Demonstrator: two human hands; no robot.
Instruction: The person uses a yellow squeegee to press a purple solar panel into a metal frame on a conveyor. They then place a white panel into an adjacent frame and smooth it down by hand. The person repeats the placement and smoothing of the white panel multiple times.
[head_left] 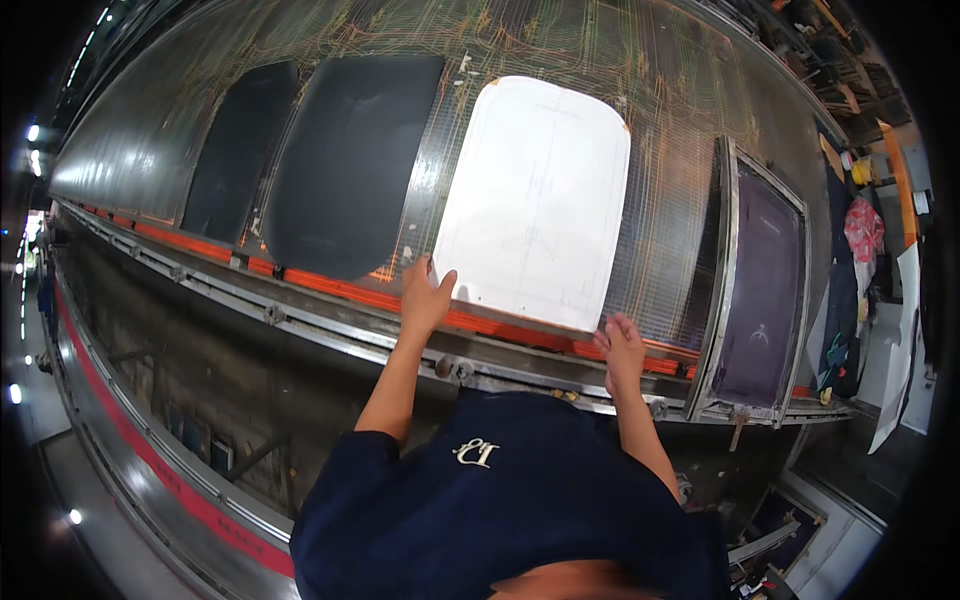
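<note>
A white sheet [540, 190] with rounded far corners and faint drawn lines lies flat on the long table. At its near left corner is my left hand [425, 303], thumb and fingers apart, the fingertips against or close to the edge. My right hand [622, 352] is beside the near right corner with its fingers loosely bent and spread. Whether those fingers touch the sheet is hard to make out. To the left lie a black panel [350, 165] with rounded near corners and a second black panel [240, 150].
A metal-framed printing screen [765, 290] with dark purple mesh rests at the table's right end. Along the near edge run an orange strip [500, 328] and a metal rail [330, 325]. Coloured threadlike lines cover the tabletop [680, 120]. Another long table [190, 490] stands behind at left.
</note>
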